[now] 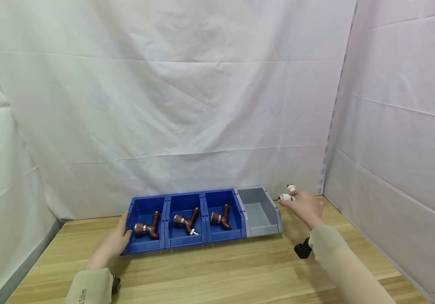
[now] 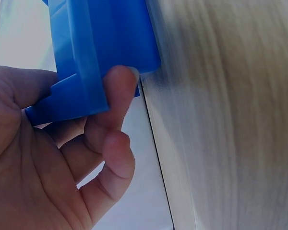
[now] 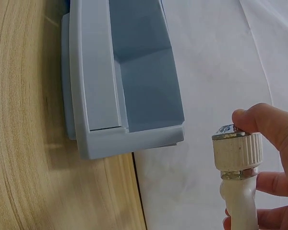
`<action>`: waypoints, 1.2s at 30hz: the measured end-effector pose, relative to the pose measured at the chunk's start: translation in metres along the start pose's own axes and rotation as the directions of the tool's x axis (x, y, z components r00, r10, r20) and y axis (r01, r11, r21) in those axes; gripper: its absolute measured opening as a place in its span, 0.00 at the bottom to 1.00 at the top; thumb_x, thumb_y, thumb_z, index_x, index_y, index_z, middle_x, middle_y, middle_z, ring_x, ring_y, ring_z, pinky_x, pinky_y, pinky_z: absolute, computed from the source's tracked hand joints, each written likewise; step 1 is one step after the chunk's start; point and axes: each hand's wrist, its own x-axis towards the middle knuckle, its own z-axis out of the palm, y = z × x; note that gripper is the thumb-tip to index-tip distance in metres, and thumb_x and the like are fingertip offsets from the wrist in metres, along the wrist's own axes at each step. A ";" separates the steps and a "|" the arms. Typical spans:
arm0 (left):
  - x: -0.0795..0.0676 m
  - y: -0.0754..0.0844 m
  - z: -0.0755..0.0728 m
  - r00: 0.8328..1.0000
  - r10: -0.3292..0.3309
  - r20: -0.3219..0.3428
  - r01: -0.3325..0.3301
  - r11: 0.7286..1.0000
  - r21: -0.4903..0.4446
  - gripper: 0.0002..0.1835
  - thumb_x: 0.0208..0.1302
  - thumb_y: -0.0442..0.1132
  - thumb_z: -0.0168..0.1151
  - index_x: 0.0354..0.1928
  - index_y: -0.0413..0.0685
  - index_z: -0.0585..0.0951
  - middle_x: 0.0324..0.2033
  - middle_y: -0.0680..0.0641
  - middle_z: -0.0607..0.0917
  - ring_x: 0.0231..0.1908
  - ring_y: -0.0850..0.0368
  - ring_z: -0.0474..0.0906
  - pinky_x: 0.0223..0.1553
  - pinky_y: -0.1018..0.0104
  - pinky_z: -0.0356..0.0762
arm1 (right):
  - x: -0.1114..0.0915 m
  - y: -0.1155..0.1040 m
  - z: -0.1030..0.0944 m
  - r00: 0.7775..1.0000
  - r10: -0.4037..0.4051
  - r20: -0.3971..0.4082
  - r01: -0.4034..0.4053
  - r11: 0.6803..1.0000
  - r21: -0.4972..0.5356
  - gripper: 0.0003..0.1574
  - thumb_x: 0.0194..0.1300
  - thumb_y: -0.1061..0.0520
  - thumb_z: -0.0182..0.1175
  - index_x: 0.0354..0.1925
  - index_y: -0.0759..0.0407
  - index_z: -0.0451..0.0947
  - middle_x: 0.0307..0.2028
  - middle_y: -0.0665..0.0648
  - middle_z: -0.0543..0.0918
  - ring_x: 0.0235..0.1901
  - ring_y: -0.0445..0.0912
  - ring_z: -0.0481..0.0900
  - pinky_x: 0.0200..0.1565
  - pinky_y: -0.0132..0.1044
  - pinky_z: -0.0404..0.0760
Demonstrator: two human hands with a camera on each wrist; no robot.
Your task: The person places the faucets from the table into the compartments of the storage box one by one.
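My left hand (image 1: pixel 115 241) grips the left side of the leftmost blue bin (image 1: pixel 143 247), thumb on one side of its wall and fingers on the other. In the left wrist view the bin's blue edge (image 2: pixel 81 72) runs between them. My right hand (image 1: pixel 307 208) holds a white tap (image 3: pixel 240 191) with a ribbed knob and metal trim, raised right of the grey bin (image 1: pixel 264 230). The thumb presses on the knob's metal cap; fingers wrap the body from the side. Three blue bins each hold a brown tap (image 1: pixel 151 229); the middle one has a silver nozzle (image 1: pixel 193 232).
The bins stand joined in a row on the wooden table (image 1: pixel 217 274), close to a white curtain (image 1: pixel 187 105) behind. Another white sheet (image 1: pixel 400 126) hangs along the right side. A black wrist device (image 1: pixel 303 249) sits below my right sleeve.
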 end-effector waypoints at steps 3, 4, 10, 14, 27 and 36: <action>0.000 0.000 0.000 1.000 -0.005 0.005 0.005 1.000 -0.003 0.36 0.67 0.39 0.39 0.66 0.44 0.31 0.55 0.24 0.60 0.47 0.30 0.67 0.40 0.41 0.66 | 0.000 0.000 -0.001 1.000 0.001 0.005 -0.001 1.000 -0.002 0.43 0.44 0.27 0.56 0.49 0.56 0.74 0.44 0.61 0.78 0.39 0.56 0.74 0.36 0.57 0.58; 0.000 0.000 0.000 1.000 -0.008 0.005 0.008 1.000 -0.005 0.36 0.67 0.39 0.39 0.66 0.44 0.30 0.55 0.24 0.60 0.47 0.30 0.67 0.40 0.40 0.66 | 0.000 0.000 -0.001 1.000 0.001 0.006 -0.001 1.000 0.001 0.43 0.44 0.28 0.57 0.49 0.56 0.74 0.44 0.61 0.78 0.39 0.56 0.74 0.36 0.57 0.57; 0.000 0.000 0.000 1.000 -0.020 0.005 0.020 1.000 0.008 0.36 0.66 0.39 0.40 0.67 0.43 0.32 0.54 0.24 0.61 0.46 0.30 0.68 0.40 0.40 0.66 | 0.000 -0.002 -0.002 1.000 0.008 0.002 -0.008 1.000 0.018 0.42 0.45 0.29 0.58 0.50 0.56 0.73 0.44 0.62 0.78 0.38 0.56 0.74 0.36 0.56 0.58; 0.000 0.001 0.001 1.000 -0.023 0.001 0.023 1.000 0.014 0.36 0.66 0.39 0.41 0.67 0.42 0.34 0.54 0.24 0.62 0.46 0.30 0.68 0.40 0.40 0.66 | 0.001 -0.002 -0.001 1.000 0.005 0.001 -0.005 1.000 0.016 0.45 0.43 0.26 0.56 0.50 0.55 0.73 0.44 0.61 0.78 0.37 0.55 0.74 0.34 0.54 0.59; 0.000 0.000 0.001 1.000 -0.004 -0.007 0.004 1.000 0.012 0.36 0.66 0.40 0.40 0.67 0.42 0.33 0.55 0.25 0.61 0.49 0.30 0.66 0.43 0.39 0.64 | 0.003 -0.005 0.000 1.000 0.004 -0.004 -0.004 1.000 0.015 0.48 0.40 0.24 0.55 0.50 0.55 0.74 0.44 0.61 0.78 0.34 0.52 0.75 0.31 0.50 0.59; 0.001 0.000 0.002 1.000 -0.005 -0.008 0.005 1.000 0.000 0.35 0.66 0.39 0.40 0.67 0.42 0.33 0.56 0.25 0.59 0.50 0.30 0.65 0.44 0.39 0.63 | 0.003 -0.007 0.000 1.000 0.002 -0.003 -0.002 1.000 0.010 0.44 0.43 0.27 0.57 0.50 0.54 0.73 0.44 0.60 0.79 0.32 0.51 0.74 0.32 0.50 0.59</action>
